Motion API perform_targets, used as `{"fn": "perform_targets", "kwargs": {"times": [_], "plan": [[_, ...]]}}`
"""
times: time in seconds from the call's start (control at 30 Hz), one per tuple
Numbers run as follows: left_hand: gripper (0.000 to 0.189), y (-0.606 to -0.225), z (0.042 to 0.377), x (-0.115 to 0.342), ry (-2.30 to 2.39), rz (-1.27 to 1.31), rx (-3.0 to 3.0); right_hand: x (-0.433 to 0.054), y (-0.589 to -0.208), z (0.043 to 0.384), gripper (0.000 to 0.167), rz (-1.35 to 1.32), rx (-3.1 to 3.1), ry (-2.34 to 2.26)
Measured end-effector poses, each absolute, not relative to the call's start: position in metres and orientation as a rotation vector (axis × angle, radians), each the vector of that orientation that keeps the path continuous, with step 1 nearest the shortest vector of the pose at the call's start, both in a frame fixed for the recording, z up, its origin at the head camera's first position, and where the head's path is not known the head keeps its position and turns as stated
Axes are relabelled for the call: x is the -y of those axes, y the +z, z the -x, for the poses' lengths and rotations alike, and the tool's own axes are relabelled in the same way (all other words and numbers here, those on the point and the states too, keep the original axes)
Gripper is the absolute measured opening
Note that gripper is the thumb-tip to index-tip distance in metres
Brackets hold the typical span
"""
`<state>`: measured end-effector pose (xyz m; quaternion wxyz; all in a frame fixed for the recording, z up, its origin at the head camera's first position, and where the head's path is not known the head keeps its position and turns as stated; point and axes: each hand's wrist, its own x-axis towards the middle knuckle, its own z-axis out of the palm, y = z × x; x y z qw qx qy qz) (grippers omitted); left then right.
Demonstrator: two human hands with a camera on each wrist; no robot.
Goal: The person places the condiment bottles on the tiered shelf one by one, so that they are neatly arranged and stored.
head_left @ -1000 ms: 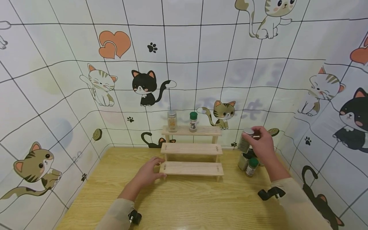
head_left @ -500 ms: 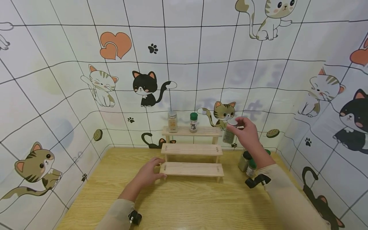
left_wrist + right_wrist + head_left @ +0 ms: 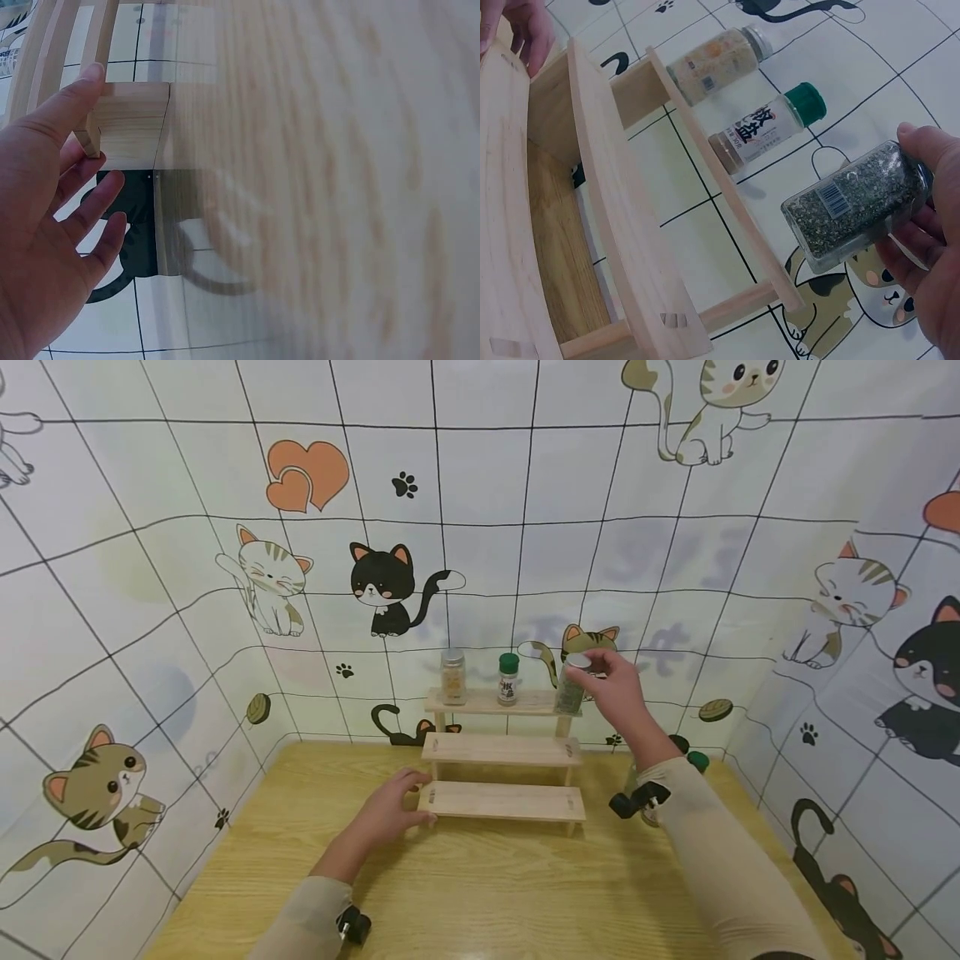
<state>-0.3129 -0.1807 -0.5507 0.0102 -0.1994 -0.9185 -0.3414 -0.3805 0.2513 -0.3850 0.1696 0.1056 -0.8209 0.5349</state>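
Observation:
My right hand (image 3: 617, 692) holds a clear jar of dried green herbs (image 3: 855, 206) by its capped upper end. The jar is at the right end of the top tier; in the right wrist view its base looks slightly apart from the plank. My left hand (image 3: 386, 810) pinches the left end of the lowest tier of a three-step wooden rack (image 3: 498, 800), thumb on the plank and fingers around its end. On the top tier stand a jar with pale yellowish contents (image 3: 453, 678) at the left and a green-capped seasoning bottle (image 3: 507, 680) in the middle.
Several more spice bottles, among them one with a green cap (image 3: 698, 762), stand right of the rack, partly hidden behind my right forearm. The rack is on a wood-grain table (image 3: 480, 893), with a cat-print sheet (image 3: 480, 485) behind it and at both sides.
My right hand has carried the herb jar leftward and up from the bottle group to the top tier's right end. The left hand has stayed on the rack.

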Motion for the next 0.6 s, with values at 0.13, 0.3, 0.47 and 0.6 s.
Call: {"fn": "perform_targets", "kwargs": {"times": [0.13,0.3,0.47,0.6], "plan": [[0.069,-0.549,0.313,0.181,-1.058,0.633,2.868,-0.243,-0.384,0.388,0.063,-0.313,2.323,1.556],[0.068,-0.550,0.312,0.180,-1.039,0.634,2.858,-0.235,-0.386,0.395,0.064,-0.327,2.314,1.609],[0.068,-0.549,0.311,0.179,-1.064,0.626,2.846,-0.230,-0.389,0.404,0.060,-0.338,2.308,1.599],[0.067,-0.548,0.311,0.179,-1.062,0.618,2.845,-0.226,-0.392,0.410,0.057,-0.337,2.306,1.593]]}}
